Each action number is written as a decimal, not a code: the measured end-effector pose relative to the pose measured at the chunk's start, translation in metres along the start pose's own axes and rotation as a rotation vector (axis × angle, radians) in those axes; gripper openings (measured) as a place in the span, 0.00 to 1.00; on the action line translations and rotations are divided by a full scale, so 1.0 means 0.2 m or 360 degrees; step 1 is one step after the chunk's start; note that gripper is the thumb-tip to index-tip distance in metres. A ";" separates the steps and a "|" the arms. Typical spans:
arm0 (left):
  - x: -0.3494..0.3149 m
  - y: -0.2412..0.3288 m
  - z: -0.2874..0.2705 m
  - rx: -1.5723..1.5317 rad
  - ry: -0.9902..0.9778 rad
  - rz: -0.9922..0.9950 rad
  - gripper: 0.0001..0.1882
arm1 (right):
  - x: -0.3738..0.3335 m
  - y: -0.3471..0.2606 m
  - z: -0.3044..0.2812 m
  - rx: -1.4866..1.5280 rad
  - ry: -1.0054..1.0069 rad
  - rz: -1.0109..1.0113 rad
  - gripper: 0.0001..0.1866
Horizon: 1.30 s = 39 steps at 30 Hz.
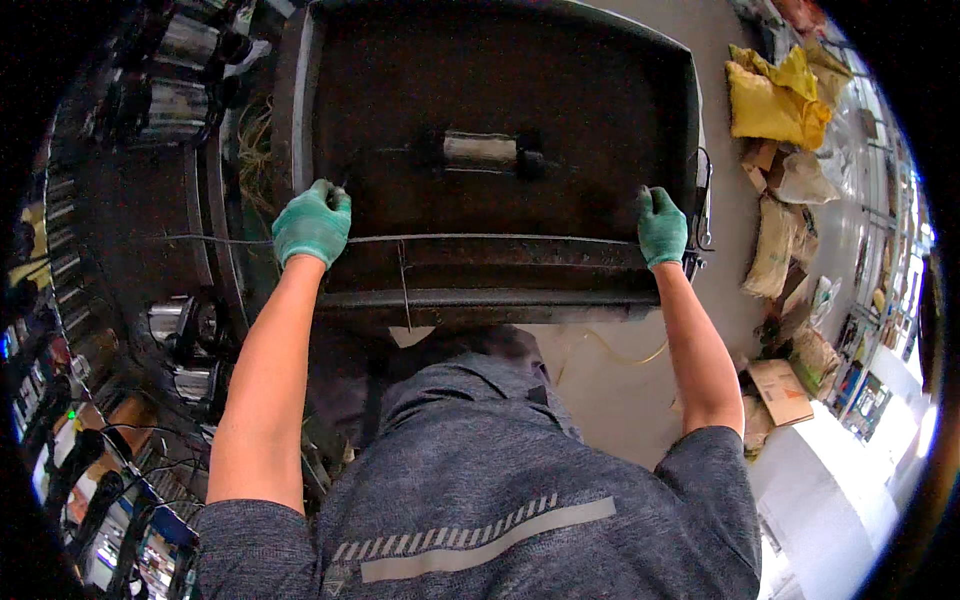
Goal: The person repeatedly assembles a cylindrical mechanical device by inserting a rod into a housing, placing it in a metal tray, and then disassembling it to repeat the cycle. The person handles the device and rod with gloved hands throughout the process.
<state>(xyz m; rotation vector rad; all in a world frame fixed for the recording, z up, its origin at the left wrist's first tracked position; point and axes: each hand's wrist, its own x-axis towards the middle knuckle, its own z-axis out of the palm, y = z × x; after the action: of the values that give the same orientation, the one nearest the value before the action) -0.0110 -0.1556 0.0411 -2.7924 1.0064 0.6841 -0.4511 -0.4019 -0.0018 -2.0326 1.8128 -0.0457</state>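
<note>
Before me is a large dark metal tray [500,238] with raised edges, its near rim running between my two hands. A silver cylinder with dark ends [480,150], like a small motor, lies on its side in the tray. My left hand [312,225], in a green knitted glove, is at the tray's near left corner with its fingers curled. Something small and dark shows by its thumb, too unclear to name. My right hand [661,228], gloved alike, is closed at the near right corner, thumb and finger together. What it holds, if anything, is hidden.
More silver cylinders [178,105] stand at the left, with others [185,322] lower down. A dark cable [220,239] runs toward my left hand. Yellow sacks [780,100], pale sacks [772,245] and a cardboard piece [781,391] lie on the floor at the right.
</note>
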 end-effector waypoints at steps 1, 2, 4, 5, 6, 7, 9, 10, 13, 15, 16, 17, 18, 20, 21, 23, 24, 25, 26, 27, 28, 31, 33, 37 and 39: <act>0.00 0.00 0.00 0.0003 0.0001 -0.0006 0.17 | 0.00 0.01 0.01 -0.0027 0.0067 -0.0027 0.23; -0.01 -0.01 0.01 0.0006 0.0001 -0.0013 0.17 | 0.01 0.01 0.02 -0.0058 0.0086 -0.0016 0.24; 0.00 0.00 0.01 0.0028 0.0006 -0.0017 0.18 | 0.01 0.02 0.02 -0.0115 0.0117 0.0006 0.25; 0.00 0.00 0.01 0.0047 0.0004 -0.0014 0.18 | 0.01 -0.03 -0.02 -0.0171 -0.0002 0.0107 0.25; 0.00 0.00 0.01 0.0066 0.0002 -0.0012 0.18 | 0.00 -0.04 -0.01 -0.0198 -0.0017 0.0097 0.25; -0.01 0.01 0.02 0.0083 0.0043 -0.0028 0.18 | 0.00 -0.04 -0.02 -0.0232 -0.0027 0.0085 0.25; 0.00 -0.01 0.04 0.0073 0.0078 -0.0010 0.18 | 0.01 -0.07 -0.03 -0.0352 -0.0193 0.0133 0.25; 0.01 -0.02 0.05 0.0058 0.0093 -0.0003 0.18 | 0.02 -0.06 -0.03 -0.0353 -0.0186 0.0110 0.25; 0.01 -0.03 0.06 0.0045 0.0119 0.0010 0.18 | 0.01 -0.05 -0.02 -0.0350 -0.0175 0.0074 0.24; 0.01 -0.01 0.05 0.0050 0.0104 0.0008 0.18 | 0.00 -0.07 -0.04 -0.0338 -0.0180 0.0098 0.24; 0.01 -0.01 0.04 0.0050 0.0095 0.0008 0.18 | 0.00 -0.07 -0.04 -0.0348 -0.0186 0.0100 0.24; 0.01 -0.01 0.05 0.0058 0.0120 0.0014 0.18 | 0.00 -0.07 -0.04 -0.0358 -0.0192 0.0101 0.24; 0.01 -0.02 0.06 0.0065 0.0145 0.0020 0.18 | 0.01 -0.07 -0.04 -0.0368 -0.0197 0.0102 0.23; 0.02 -0.04 0.08 0.0061 0.0166 0.0033 0.19 | 0.01 -0.04 -0.01 -0.0375 -0.0168 0.0071 0.23; 0.02 -0.05 0.09 0.0053 0.0162 0.0039 0.19 | 0.01 -0.03 -0.01 -0.0379 -0.0154 0.0055 0.23; 0.03 -0.05 0.09 0.0050 0.0153 0.0050 0.19 | 0.01 -0.04 -0.01 -0.0378 -0.0136 0.0040 0.23; 0.03 -0.05 0.09 0.0056 0.0149 0.0056 0.19 | 0.00 -0.04 -0.01 -0.0378 -0.0128 0.0033 0.23; 0.03 -0.05 0.08 0.0064 0.0145 0.0060 0.19 | 0.00 -0.05 -0.01 -0.0378 -0.0142 0.0042 0.23; 0.03 -0.05 0.08 0.0070 0.0138 0.0053 0.19 | 0.00 -0.06 -0.02 -0.0378 -0.0156 0.0050 0.23; 0.03 -0.04 0.08 0.0076 0.0131 0.0045 0.19 | 0.00 -0.07 -0.03 -0.0379 -0.0170 0.0059 0.23; 0.03 -0.04 0.08 0.0081 0.0127 0.0038 0.19 | 0.00 -0.08 -0.04 -0.0391 -0.0201 0.0075 0.23; 0.02 -0.03 0.07 0.0086 0.0132 0.0044 0.19 | 0.01 -0.09 -0.05 -0.0408 -0.0245 0.0095 0.23; 0.02 -0.03 0.07 0.0073 0.0140 0.0057 0.18 | 0.01 -0.07 -0.04 -0.0388 -0.0209 0.0073 0.23; 0.03 -0.04 0.08 0.0040 0.0148 0.0073 0.18 | 0.01 -0.06 -0.03 -0.0397 -0.0181 0.0054 0.23; 0.02 -0.03 0.07 0.0063 0.0121 0.0041 0.18 | 0.01 -0.06 -0.03 -0.0405 -0.0182 0.0046 0.23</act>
<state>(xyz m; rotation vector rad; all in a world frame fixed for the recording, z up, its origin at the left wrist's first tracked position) -0.0095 -0.1500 0.0254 -2.7951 1.0589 0.5586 -0.4405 -0.4044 0.0067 -2.1284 1.8543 0.3185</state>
